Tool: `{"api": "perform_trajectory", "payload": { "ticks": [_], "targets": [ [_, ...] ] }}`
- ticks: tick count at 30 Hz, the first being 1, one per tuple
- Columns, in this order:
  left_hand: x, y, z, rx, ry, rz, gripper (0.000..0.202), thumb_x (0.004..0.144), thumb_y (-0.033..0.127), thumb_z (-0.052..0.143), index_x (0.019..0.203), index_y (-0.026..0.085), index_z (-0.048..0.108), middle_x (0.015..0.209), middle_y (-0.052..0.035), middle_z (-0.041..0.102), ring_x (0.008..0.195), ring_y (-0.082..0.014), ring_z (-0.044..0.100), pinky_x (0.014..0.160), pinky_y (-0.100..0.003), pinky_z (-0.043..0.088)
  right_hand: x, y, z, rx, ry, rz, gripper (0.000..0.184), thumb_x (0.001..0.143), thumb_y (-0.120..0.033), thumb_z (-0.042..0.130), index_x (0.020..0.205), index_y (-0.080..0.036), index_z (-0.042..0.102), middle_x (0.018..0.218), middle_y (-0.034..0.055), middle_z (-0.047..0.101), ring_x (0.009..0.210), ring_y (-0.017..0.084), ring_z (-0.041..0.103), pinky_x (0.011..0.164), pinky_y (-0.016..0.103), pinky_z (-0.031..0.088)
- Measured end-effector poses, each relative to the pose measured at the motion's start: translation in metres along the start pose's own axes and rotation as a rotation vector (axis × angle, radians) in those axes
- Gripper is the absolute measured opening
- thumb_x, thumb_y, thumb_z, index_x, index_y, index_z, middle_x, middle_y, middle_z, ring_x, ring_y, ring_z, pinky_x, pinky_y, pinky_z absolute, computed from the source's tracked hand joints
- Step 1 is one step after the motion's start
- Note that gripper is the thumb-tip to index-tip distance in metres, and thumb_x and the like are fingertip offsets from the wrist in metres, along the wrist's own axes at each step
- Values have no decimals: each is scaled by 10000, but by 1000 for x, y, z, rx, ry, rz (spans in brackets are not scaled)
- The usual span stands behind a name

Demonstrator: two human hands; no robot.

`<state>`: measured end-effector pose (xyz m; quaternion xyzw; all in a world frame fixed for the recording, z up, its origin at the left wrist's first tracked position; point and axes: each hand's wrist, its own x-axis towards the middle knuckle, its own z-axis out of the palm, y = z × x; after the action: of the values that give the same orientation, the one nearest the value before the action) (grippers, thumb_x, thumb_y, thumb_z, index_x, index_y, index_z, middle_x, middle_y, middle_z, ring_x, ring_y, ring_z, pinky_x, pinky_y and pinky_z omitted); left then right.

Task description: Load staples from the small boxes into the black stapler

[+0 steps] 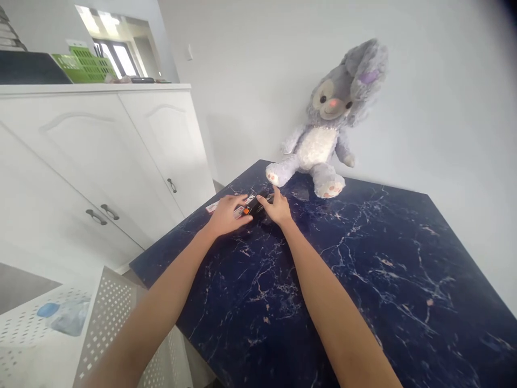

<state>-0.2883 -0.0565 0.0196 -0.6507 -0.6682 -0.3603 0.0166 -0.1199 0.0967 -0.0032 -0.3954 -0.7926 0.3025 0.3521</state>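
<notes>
A narrow black object with an orange part (253,206) lies at the far left of the dark blue marbled table (343,258); its kind is too small to make out. My left hand (226,215) is beside its orange end, thumb and fingers apart. From the other side my right hand (279,207) has its thumb on the black object, its index finger stretched forward. Partly under my left hand lies a flat white and pink item (211,207). Something small beneath my right hand is mostly hidden.
A grey-purple plush rabbit (319,145) sits at the table's back edge, one foot just beyond my right hand. White cabinets (100,161) stand at left, with a green basket (91,64) on top. A perforated white surface (107,302) at lower left holds a clear bottle (72,318).
</notes>
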Motion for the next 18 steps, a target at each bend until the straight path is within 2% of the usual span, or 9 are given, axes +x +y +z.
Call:
{"api": "perform_trajectory", "payload": {
  "ticks": [1, 3, 6, 12, 15, 18],
  "targets": [
    [0, 1, 3, -29, -53, 3, 748, 778, 450, 815, 1457, 274, 553, 1246, -120, 692, 1241, -383, 537, 1129, -504, 338, 0, 1, -1, 45, -20, 1, 828, 889, -690, 567, 1530, -179, 446, 1241, 159, 708, 1264, 359, 579, 1110, 501, 400],
    [0, 1, 10, -49, -80, -40, 855, 722, 413, 865, 1493, 278, 522, 1209, -131, 696, 1224, -402, 540, 1110, -518, 354, 1, 2, -2, 143, -49, 15, 718, 943, -663, 488, 1482, -189, 507, 1151, 128, 744, 1222, 320, 615, 1101, 462, 415],
    [-1, -1, 18, -42, -49, -74, 862, 721, 376, 864, 1503, 261, 517, 1217, -144, 680, 1238, -407, 525, 1101, -520, 364, 1, 3, -5, 250, -67, 52, 616, 995, -638, 373, 1396, -222, 587, 1147, 110, 748, 1169, 280, 655, 1086, 430, 427],
    [-3, 6, 22, 8, -33, -66, 816, 735, 346, 850, 1486, 266, 539, 1275, -136, 675, 1213, -398, 541, 1072, -513, 396, -4, -1, -11, 321, -111, 72, 593, 992, -653, 370, 1335, -248, 634, 1136, 91, 758, 1146, 281, 668, 1086, 422, 425],
    [-3, 3, 13, -48, 43, -78, 584, 833, 393, 765, 1385, 257, 631, 1192, -111, 721, 1220, -366, 552, 1105, -497, 375, -5, -1, -10, 298, -44, 65, 570, 1006, -616, 352, 1355, -248, 614, 1130, 85, 759, 1138, 276, 668, 1079, 418, 430],
    [-3, -9, 1, -4, 152, -138, 364, 944, 312, 578, 1280, 242, 701, 1194, -107, 728, 1194, -331, 574, 1112, -488, 370, -4, 7, -8, 284, 136, 114, 558, 1014, -590, 312, 1336, -246, 611, 1180, 88, 744, 1139, 277, 665, 1057, 416, 445]
  ]
}}
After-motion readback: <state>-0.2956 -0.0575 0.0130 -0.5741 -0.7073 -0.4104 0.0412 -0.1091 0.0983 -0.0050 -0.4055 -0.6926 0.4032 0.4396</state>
